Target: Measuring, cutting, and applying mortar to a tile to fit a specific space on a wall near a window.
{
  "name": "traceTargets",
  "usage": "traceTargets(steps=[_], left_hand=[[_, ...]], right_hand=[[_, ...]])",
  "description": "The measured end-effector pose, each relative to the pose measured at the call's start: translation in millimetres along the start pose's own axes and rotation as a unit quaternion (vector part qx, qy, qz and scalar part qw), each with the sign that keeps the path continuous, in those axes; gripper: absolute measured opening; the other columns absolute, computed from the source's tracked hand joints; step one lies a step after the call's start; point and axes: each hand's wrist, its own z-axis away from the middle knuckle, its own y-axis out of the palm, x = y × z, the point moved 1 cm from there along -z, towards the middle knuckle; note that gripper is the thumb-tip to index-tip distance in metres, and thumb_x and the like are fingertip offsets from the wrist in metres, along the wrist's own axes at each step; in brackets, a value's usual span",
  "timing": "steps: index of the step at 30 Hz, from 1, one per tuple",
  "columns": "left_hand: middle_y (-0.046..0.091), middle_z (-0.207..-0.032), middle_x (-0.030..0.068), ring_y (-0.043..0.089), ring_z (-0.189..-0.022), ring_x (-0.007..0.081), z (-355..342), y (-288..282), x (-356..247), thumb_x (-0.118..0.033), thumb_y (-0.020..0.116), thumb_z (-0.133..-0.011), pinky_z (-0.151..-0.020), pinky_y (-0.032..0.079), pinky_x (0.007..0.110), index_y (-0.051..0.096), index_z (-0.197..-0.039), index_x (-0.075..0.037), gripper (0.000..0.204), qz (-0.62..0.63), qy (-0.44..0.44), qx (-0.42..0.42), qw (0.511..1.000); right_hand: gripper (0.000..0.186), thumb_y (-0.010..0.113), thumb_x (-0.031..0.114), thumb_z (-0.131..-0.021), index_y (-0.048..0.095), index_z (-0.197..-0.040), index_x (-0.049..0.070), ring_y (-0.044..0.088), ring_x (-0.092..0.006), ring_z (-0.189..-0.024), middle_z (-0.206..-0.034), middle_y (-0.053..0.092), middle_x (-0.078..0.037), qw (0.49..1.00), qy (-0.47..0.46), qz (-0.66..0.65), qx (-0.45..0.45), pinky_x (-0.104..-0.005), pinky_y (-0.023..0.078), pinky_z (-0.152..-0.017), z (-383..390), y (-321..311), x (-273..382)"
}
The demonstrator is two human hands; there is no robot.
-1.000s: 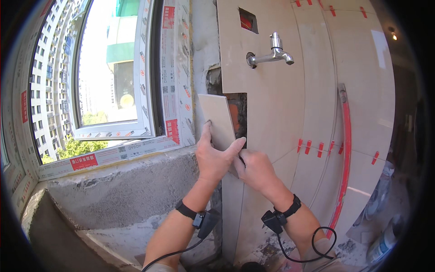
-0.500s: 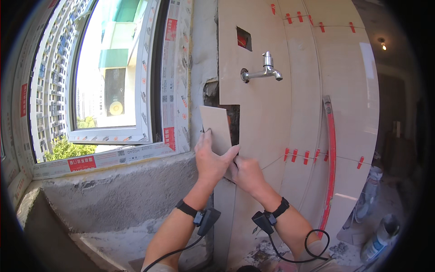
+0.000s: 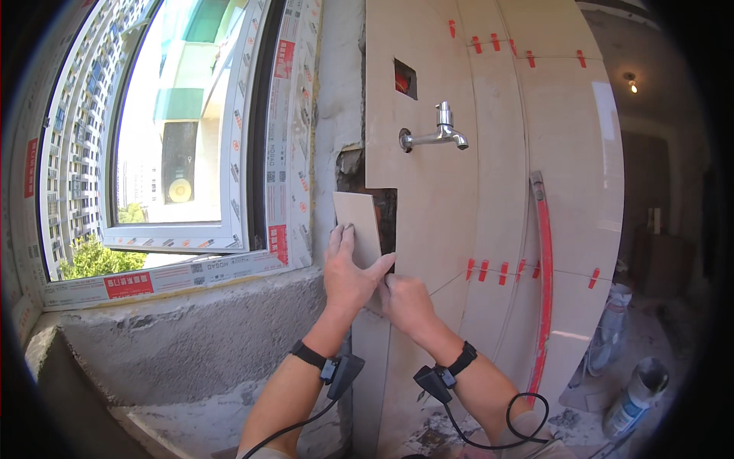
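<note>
A cut piece of beige tile (image 3: 356, 218) stands upright at the open, unfinished strip of wall between the window and the tiled wall. Across its front face, my left hand (image 3: 349, 279) holds it, fingertips on the face and thumb reaching past its right edge. Close beside that thumb, my right hand (image 3: 407, 305) is closed low at the tile's right side. Its fingertips are hidden, so what they grip is unclear. Right of the tile, a dark recess (image 3: 388, 208) shows in the notch of the large wall tile (image 3: 434, 206).
A chrome tap (image 3: 436, 137) juts from the wall above my hands, below a square cutout (image 3: 405, 79). Red tile clips (image 3: 483, 271) sit along the joints. A long red bar (image 3: 545, 283) leans at right; a bucket (image 3: 637, 398) stands on the floor. The window (image 3: 176, 130) is at left.
The whole view has shifted, with the scene sitting slightly further left and lower. Both hands and the tile piece keep nearly the same place against the wall.
</note>
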Motion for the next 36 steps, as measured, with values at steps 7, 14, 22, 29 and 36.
traceTargets(steps=[7,14,22,29,36], left_hand=[[0.047,-0.145,0.0330,0.046,-0.135,0.0444,1.5,-1.8,-0.8,-0.042,0.088,-0.069,-0.113,0.039,0.045,0.052,-0.137,0.012,0.093,-0.024,0.018,-0.012,0.999],[0.048,-0.146,0.0272,0.047,-0.132,0.0427,2.5,4.9,-4.6,-0.039,0.087,-0.071,-0.112,0.040,0.046,0.054,-0.137,0.007,0.087,-0.038,0.021,0.008,0.999],[0.049,-0.146,0.0261,0.048,-0.131,0.0431,-2.4,11.2,-1.9,-0.038,0.087,-0.070,-0.110,0.042,0.046,0.055,-0.137,0.003,0.085,-0.030,0.030,0.015,0.999],[0.049,-0.145,0.0236,0.049,-0.129,0.0430,-5.2,13.4,-6.6,-0.039,0.087,-0.070,-0.108,0.043,0.046,0.056,-0.139,-0.002,0.084,-0.039,-0.001,0.042,0.998],[0.046,-0.147,0.0221,0.049,-0.129,0.0433,-9.7,9.2,-5.2,-0.040,0.087,-0.070,-0.107,0.044,0.047,0.051,-0.143,-0.004,0.089,-0.035,0.001,0.068,0.997]], right_hand=[[0.020,0.068,0.012,-0.088,0.063,-0.080,-0.006,0.065,-0.0478,-0.072,-0.076,0.065,-0.028,0.998,0.061,0.012,0.025,-0.0534,0.052,-0.066,-0.1,-5.0,7.9],[0.029,0.068,0.023,-0.089,0.061,-0.085,-0.005,0.066,-0.0481,-0.069,-0.073,0.066,-0.029,0.999,0.051,0.020,0.004,-0.0564,0.053,-0.066,2.8,-1.7,-3.8],[0.021,0.071,0.014,-0.085,0.062,-0.084,-0.005,0.067,-0.0459,-0.074,-0.079,0.067,-0.026,0.994,0.097,0.039,0.011,-0.0507,0.054,-0.068,1.7,-4.4,-5.0],[0.025,0.072,0.019,-0.085,0.058,-0.081,-0.001,0.066,-0.0463,-0.071,-0.073,0.066,-0.025,0.996,0.087,-0.003,-0.012,-0.0540,0.052,-0.066,3.0,-3.9,-11.8],[0.024,0.075,0.015,-0.084,0.057,-0.082,-0.002,0.067,-0.0444,-0.070,-0.072,0.066,-0.023,0.995,0.082,-0.049,-0.032,-0.0514,0.052,-0.064,4.1,-3.2,-11.4]])
